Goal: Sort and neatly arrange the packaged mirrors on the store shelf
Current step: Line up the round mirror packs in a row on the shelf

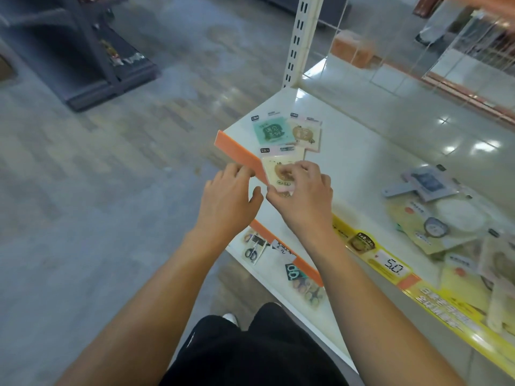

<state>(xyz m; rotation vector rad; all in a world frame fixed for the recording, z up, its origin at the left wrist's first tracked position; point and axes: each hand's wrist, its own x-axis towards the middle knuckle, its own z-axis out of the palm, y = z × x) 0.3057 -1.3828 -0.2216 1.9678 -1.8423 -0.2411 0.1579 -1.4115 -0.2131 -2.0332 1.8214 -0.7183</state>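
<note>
Three packaged mirrors lie at the left end of the white shelf [359, 151]: a teal one [269, 132], a beige one [304, 132] to its right, and a cream one [281, 166] nearer me. My right hand [302, 195] pinches the cream mirror's near edge with curled fingers. My left hand [228, 197] is beside it, fingertips touching the orange strip [239, 153] on the shelf's front edge. A jumbled pile of packaged mirrors [434, 215] sits on the right of the shelf.
A white slotted upright [296, 43] stands at the shelf's back left corner. A yellow price strip [390, 267] marked 5.0 runs along the front edge. A lower shelf holds packaged scissors [252, 247]. A dark rack [83, 59] stands across the grey floor.
</note>
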